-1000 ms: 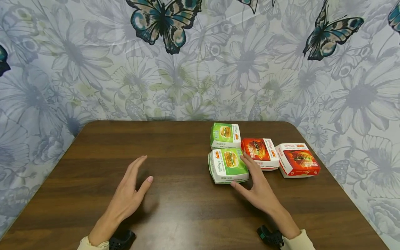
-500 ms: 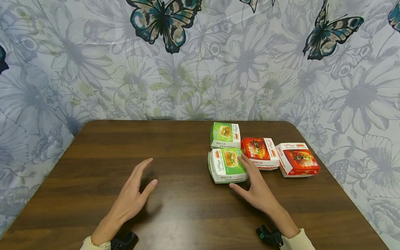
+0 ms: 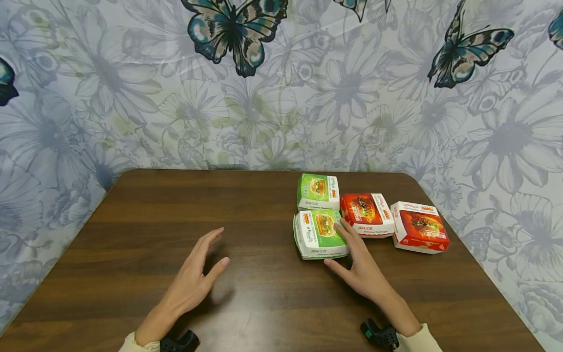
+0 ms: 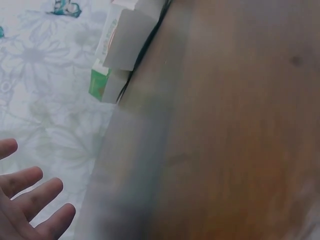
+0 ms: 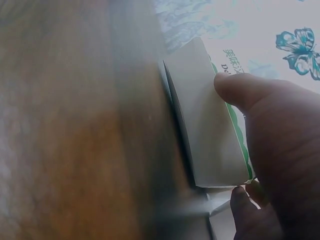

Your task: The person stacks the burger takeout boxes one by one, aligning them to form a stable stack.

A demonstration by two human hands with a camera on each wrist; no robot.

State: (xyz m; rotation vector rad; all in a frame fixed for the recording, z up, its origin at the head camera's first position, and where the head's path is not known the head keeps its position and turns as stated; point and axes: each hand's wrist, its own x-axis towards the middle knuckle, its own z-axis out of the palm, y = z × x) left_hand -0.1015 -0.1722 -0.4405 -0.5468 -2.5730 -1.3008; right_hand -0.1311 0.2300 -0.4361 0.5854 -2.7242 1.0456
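Two green-and-white hamburger boxes stand on the right half of the table, the near green box (image 3: 321,234) in front of the far green box (image 3: 317,191). Beside them sit a red hamburger box (image 3: 366,215) and, farther right, a second red box (image 3: 421,227). My right hand (image 3: 367,271) rests at the near green box's right side, fingers against its edge and thumb (image 5: 240,89) by its front. Its fingers are fairly straight; some are hidden from the head view. Holding nothing, my left hand (image 3: 189,283) hovers over the table with fingers spread.
The brown wooden table (image 3: 145,215) has rounded far corners. Behind it hangs a pale floral cloth (image 3: 281,112) with butterflies. Both wrists carry black devices, the right one (image 3: 379,333) close above the tabletop.
My left hand has drifted right and a little nearer to me. The rightmost red box has turned slightly. My right hand stays almost in place beside the near green box.
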